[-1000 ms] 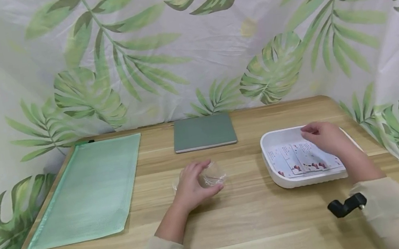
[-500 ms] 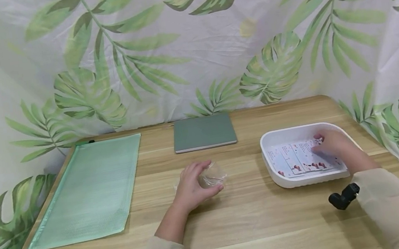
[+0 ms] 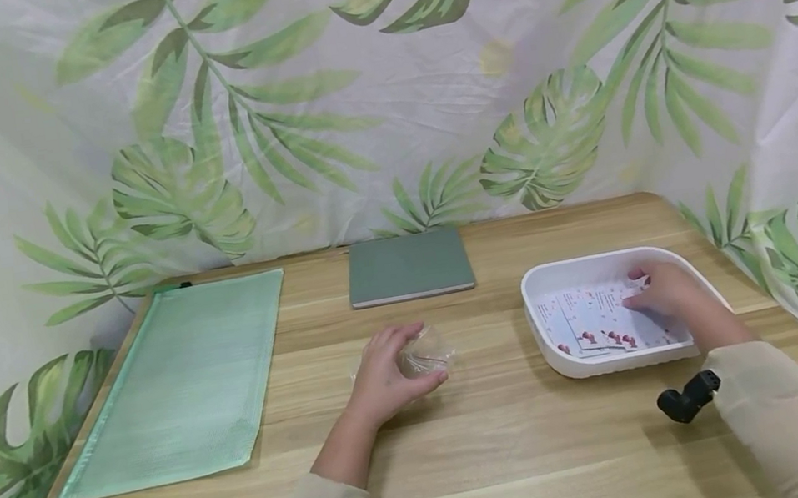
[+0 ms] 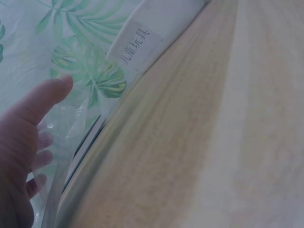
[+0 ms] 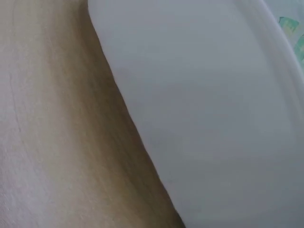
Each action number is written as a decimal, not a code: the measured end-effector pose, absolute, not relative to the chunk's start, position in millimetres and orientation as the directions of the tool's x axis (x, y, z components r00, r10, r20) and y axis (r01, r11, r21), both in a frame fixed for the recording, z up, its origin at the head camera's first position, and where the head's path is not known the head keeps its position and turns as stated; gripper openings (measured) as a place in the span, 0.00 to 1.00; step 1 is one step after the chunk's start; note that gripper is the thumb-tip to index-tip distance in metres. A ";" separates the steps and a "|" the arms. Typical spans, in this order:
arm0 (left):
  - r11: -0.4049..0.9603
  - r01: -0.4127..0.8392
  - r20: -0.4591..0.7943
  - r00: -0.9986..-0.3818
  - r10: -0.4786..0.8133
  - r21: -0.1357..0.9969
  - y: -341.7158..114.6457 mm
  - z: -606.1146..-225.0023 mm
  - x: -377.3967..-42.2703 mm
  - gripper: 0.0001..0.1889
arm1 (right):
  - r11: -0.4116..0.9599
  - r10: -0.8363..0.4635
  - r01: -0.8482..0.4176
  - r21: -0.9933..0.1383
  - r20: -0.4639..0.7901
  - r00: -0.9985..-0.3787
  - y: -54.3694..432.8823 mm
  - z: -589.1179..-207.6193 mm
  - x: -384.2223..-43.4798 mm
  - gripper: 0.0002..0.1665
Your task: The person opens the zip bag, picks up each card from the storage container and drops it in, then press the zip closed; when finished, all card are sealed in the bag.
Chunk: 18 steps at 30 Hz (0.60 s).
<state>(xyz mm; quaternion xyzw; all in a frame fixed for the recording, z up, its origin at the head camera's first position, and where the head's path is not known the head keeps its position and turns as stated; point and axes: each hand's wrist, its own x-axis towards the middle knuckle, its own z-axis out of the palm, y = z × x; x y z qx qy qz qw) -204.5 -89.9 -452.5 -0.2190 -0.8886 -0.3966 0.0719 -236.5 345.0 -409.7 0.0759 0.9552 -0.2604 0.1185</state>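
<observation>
My left hand [image 3: 385,373] rests around a clear, see-through plastic piece [image 3: 428,354] at the middle of the table, thumb on the near side and fingers behind. In the left wrist view, the plastic [image 4: 71,116] shows between thumb and fingers, with glossy creases. My right hand [image 3: 670,293] reaches down into a white tray [image 3: 542,331], thumb and forefinger apart at the cards. Several pale blue printed cards [image 3: 582,317] with small red and white figures overlap on the tray's floor. In the right wrist view, only the tray's outer wall [image 5: 199,114] shows and the hand is hidden.
A green mesh zip pouch [image 3: 182,387] lies flat at the left. A dark green notebook [image 3: 409,267] sits near the back edge of the wooden table [image 3: 489,473]. A leaf-print cloth [image 3: 382,117] hangs behind. In the left wrist view, the tray carries a printed label [image 4: 137,45].
Over the last second my right hand lowers from above the tray onto the cards. Since half a second ago, the cards have shifted slightly in their overlap. My left hand stays in place.
</observation>
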 end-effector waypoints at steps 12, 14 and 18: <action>0.592 0.455 0.310 -0.890 0.335 0.665 -90.6 -454.1 -205.0 0.38 | 0.863 -0.008 0.116 -0.492 -0.243 -0.970 356.1 -378.2 -232.7 0.23; 0.593 0.454 0.309 -0.890 0.335 0.665 -90.6 -454.3 -205.2 0.38 | 0.862 -0.023 0.099 -0.498 -0.234 -0.972 357.7 -374.1 -232.2 0.23; 0.593 0.456 0.312 -0.889 0.335 0.664 -90.6 -454.0 -205.0 0.38 | 0.839 -0.026 0.103 -0.535 -0.227 -0.973 356.6 -363.8 -229.0 0.26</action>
